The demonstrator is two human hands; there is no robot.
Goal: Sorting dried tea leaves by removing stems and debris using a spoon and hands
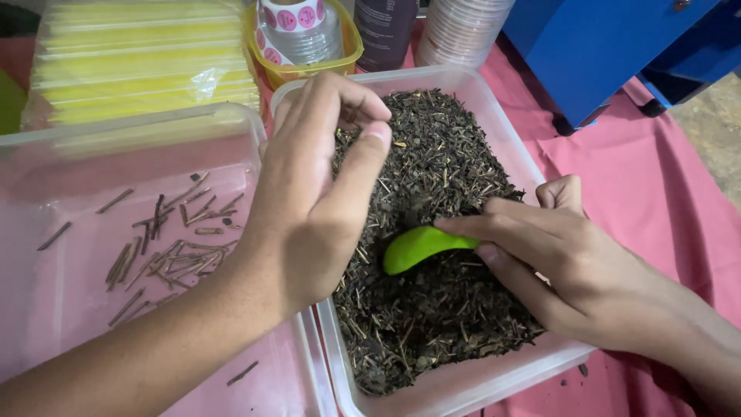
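Observation:
A clear plastic tub (494, 108) in the middle holds a heap of dark dried leaves and stalks (440, 177). My right hand (556, 255) lies over the heap and holds a green plastic spoon (413, 245) whose bowl rests on the leaves. My left hand (316, 185) hovers over the tub's left rim, fingers curled and pinched together near the leaves; whether it holds a stalk is hidden. A second clear tub (46, 139) on the left contains several loose brown stalks (170, 239).
A stack of yellow packets (139, 54) lies at the back left. A yellow container with a clear bottle (305, 35), a dark bottle (386, 27) and a stack of clear lids (459, 31) stand behind. A blue machine (602, 46) stands at the right on pink cloth (656, 193).

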